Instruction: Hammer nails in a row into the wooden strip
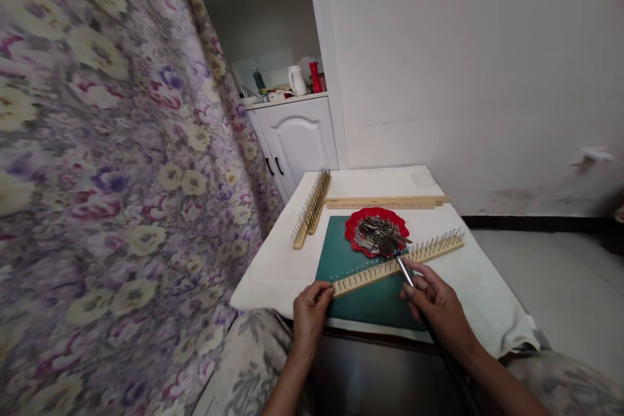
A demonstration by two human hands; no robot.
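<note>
A wooden strip (pixel 361 279) studded with a row of upright nails lies at a slant across a green mat (pixel 336 240). My left hand (pixel 312 304) pinches its left end between thumb and fingers. Closed round a hammer (pixel 405 272) is my right hand (pixel 433 299), just in front of the strip. The hammer's dark head is over the strip and overlaps the near edge of a red scalloped plate (pixel 350 232). Loose nails (pixel 375 233) are heaped in that plate. The black end of the handle runs down beneath my right forearm.
More nail-studded strips (pixel 312 208) lie at the table's left. Plain wooden strips (pixel 385 202) lie along the back. A white cloth (pixel 273 273) covers the table. A floral curtain (pixel 121 175) hangs at left; a white cabinet (pixel 297 133) and wall stand behind.
</note>
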